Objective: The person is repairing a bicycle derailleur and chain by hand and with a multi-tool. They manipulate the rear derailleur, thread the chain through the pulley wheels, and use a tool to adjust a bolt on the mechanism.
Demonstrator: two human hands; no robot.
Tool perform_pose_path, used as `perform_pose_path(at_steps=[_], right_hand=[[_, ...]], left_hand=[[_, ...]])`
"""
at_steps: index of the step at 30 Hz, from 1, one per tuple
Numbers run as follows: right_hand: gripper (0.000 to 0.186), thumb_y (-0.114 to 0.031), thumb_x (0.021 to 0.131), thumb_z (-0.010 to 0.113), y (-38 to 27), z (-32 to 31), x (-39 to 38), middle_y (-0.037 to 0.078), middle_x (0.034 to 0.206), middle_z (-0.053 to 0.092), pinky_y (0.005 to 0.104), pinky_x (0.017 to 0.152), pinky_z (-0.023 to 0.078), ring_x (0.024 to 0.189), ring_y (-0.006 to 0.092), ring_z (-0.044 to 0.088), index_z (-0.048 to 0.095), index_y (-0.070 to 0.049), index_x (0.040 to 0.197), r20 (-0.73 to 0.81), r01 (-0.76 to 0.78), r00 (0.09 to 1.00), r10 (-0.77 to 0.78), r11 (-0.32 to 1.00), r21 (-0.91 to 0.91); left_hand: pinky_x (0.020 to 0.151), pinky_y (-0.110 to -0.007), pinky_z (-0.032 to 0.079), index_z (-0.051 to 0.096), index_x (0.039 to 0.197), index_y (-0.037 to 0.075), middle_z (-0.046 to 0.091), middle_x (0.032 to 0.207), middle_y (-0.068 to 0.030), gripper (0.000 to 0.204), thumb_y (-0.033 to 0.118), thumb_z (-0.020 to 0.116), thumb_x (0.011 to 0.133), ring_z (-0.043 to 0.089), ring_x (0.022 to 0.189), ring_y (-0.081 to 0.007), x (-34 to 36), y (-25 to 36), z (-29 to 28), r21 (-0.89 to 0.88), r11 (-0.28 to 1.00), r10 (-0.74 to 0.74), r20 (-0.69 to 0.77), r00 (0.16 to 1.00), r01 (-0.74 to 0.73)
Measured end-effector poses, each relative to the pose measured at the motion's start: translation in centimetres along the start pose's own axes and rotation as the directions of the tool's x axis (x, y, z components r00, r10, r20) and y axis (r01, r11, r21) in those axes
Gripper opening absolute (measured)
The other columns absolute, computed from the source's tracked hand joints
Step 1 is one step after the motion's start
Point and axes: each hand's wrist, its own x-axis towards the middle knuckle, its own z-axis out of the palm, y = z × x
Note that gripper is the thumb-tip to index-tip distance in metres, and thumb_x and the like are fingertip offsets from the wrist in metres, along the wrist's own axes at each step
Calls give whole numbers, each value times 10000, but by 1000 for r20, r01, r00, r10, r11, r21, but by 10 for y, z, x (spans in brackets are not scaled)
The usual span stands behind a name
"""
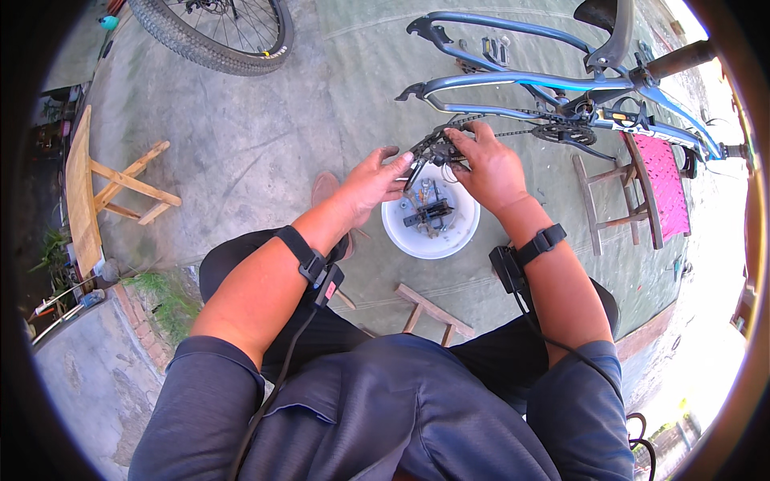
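Both my hands work on a dark rear derailleur [437, 151] with a chain [505, 132] running from it toward the chainring [561, 135] of a blue bicycle frame [513, 80]. My left hand [377, 180] has its thumb and fingers closed on the derailleur's lower left part. My right hand [485, 164] grips the upper right part of the same piece, thumb and forefinger pressed onto it. Just below, a white round basin [433, 244] holds several small metal parts and a black component [425, 212].
A detached bicycle wheel [241, 60] lies at the upper left. A wooden folding stool [88, 184] is at the left; another stool with a pink seat [658, 188] stands under the frame at the right. A wooden stool leg [425, 309] shows between my legs, and grass [160, 289] grows by some bricks.
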Motion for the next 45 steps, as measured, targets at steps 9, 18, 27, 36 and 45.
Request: perform_pose_path(at_steps=[9,18,27,36,45], right_hand=[[519,-191,704,773,-19,6,5,116,1148,565,405,686,562,850,299,676,643,-211,1206,13,-40,999,41,998,-44],[628,-198,724,774,-22,9,4,133,1255,551,389,771,561,955,305,662,561,-213,1315,49,-168,985,167,986,15],[500,-352,955,588,-4,76,-41,106,1285,537,496,914,500,1132,301,573,452,-69,1345,725,-712,528,442,-235,662],[133,-153,1016,464,-50,123,-34,151,1098,610,472,901,516,1023,334,630,499,-44,1083,720,-312,656,226,-787,532],[83,-122,1003,484,-54,117,-42,88,923,651,403,762,538,848,283,685,537,-60,1023,737,-330,613,285,-755,567]], left_hand=[[896,-404,496,545,1254,26,604,1157,-186,525,274,725,829,622,1030,-332,2,8,-4,785,548,482,-13,876,-290],[888,-409,489,566,1249,25,605,1175,-210,420,190,651,873,611,1055,-373,7,9,5,850,442,525,15,851,-288],[813,-362,491,559,1246,-12,664,999,-161,402,215,615,919,644,913,-274,29,-8,-5,556,792,397,-156,905,-251],[763,-287,494,508,1292,-7,601,1012,-51,386,187,596,971,601,895,-146,24,-5,-10,172,971,188,-115,975,-167],[828,-328,531,529,1231,40,610,1093,-66,293,223,555,1003,642,985,-210,21,-5,-11,-143,984,95,-83,992,-106]])
